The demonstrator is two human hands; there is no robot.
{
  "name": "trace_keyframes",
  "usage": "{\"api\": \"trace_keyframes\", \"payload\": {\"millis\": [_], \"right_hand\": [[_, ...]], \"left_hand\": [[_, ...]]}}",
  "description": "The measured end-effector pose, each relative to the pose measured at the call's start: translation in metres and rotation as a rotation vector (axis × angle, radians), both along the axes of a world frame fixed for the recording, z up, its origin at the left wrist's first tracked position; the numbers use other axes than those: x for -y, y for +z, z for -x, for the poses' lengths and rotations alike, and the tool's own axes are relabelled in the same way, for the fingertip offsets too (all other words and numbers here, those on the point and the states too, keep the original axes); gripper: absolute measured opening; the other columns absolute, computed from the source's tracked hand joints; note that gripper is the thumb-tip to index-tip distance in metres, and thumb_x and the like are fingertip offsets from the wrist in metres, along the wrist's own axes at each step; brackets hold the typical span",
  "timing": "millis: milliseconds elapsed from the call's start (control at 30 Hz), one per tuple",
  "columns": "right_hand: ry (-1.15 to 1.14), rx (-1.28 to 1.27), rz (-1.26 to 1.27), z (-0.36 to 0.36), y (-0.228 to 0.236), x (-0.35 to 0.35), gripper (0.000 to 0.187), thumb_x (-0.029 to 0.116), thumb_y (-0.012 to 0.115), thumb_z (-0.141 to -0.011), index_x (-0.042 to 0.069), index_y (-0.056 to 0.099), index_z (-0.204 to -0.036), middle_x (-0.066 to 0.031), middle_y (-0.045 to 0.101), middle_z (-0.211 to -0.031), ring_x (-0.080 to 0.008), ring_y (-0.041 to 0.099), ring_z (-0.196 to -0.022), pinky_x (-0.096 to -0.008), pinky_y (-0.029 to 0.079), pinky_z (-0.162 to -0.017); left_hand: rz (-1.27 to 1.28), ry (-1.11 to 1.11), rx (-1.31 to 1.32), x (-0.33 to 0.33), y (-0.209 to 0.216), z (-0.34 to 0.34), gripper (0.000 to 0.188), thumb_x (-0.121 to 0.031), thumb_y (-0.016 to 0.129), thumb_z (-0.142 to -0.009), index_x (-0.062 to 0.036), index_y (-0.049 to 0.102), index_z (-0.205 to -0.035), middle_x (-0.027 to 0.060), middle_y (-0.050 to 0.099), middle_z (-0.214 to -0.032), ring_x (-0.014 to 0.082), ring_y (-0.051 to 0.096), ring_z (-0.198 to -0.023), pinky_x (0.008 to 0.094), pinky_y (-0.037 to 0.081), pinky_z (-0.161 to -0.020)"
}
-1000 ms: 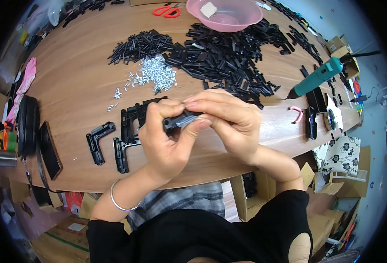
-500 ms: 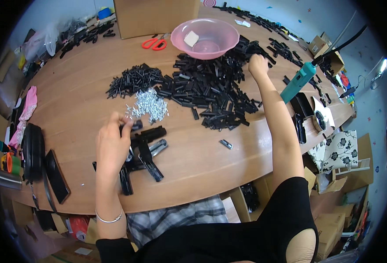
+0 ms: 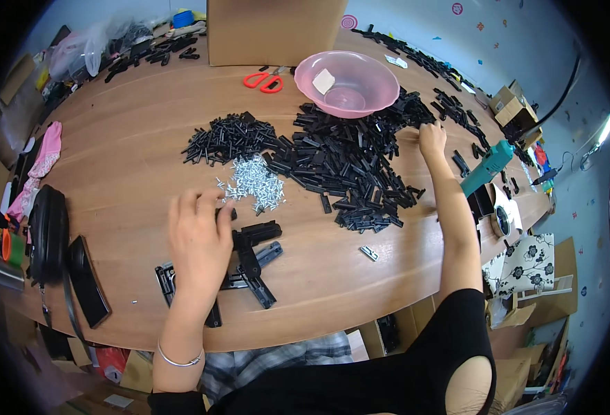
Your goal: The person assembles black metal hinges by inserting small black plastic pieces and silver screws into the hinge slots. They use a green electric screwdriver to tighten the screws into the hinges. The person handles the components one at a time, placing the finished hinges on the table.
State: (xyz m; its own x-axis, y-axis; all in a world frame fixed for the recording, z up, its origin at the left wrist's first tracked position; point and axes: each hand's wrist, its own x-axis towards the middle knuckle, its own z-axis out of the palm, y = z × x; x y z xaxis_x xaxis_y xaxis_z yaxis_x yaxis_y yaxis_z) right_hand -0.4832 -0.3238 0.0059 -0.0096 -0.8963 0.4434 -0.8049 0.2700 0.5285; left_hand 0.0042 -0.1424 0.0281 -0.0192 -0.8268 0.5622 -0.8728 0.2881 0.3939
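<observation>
Wooden tabletop (image 3: 118,194). Our left hand (image 3: 200,232) and right hand (image 3: 433,140), joined a second ago, now reach separately: paired handling has split. Left is half-curled just beside the silver screws (image 3: 256,181); right bends at the far right edge of the black parts (image 3: 339,152); whether either grips, we cannot tell. Three heaps, counting black pins (image 3: 229,138); one pink bowl (image 3: 381,83).

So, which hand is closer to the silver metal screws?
Left. The left hand is just near-left of the silver metal screws; the right hand is far to their right, past black plastic parts.
</observation>
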Motion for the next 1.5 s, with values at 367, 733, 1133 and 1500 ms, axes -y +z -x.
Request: {"api": "trace_keyframes", "payload": {"millis": [367,733,1133,1500], "right_hand": [[0.515,1.949,-0.715,-0.21,0.091,-0.182,0.026,0.017,0.067,-0.079,-0.002,0.064,-0.097,-0.0032,0.062,-0.077,-0.0088,0.057,-0.067,-0.0214,0.046,-0.062],[0.489,0.571,-0.091,-0.065,-0.014,-0.131,0.021,-0.002,0.057,-0.072,0.002,0.065,-0.091,-0.0103,0.064,-0.083,-0.0252,0.059,-0.08,-0.0304,0.048,-0.073],[0.664,1.135,0.019,-0.131,0.02,-0.127,0.025,0.01,0.058,-0.083,0.006,0.062,-0.107,-0.0079,0.062,-0.083,-0.0162,0.06,-0.076,-0.024,0.047,-0.075],[1.019,1.999,-0.129,-0.271,0.063,-0.191,0.017,0.0,0.062,-0.08,-0.004,0.064,-0.097,-0.008,0.064,-0.093,-0.0117,0.06,-0.086,-0.0218,0.048,-0.078]], "left_hand": [[0.147,-0.738,-0.279,-0.03,0.002,0.059,0.085,-0.016,0.076,-0.067,-0.0064,0.029,-0.137,0.0197,0.04,-0.132,0.0337,0.046,-0.117,0.0378,0.041,-0.096],[-0.751,-0.993,-1.094,-0.049,-0.006,0.055,0.029,-0.011,0.037,-0.096,-0.005,0.02,-0.118,0.0216,0.058,-0.094,0.0225,0.061,-0.075,0.0315,0.047,-0.074],[-0.868,-0.609,-1.51,-0.036,0.0,0.04,0.033,-0.006,0.05,-0.089,-0.0028,0.039,-0.119,0.0177,0.053,-0.115,0.0245,0.06,-0.096,0.0285,0.052,-0.076],[-0.763,-0.67,-1.546,-0.03,-0.004,0.04,0.043,-0.007,0.068,-0.079,-0.0042,0.043,-0.114,0.0049,0.055,-0.093,0.0096,0.051,-0.073,0.0223,0.043,-0.065]]}}
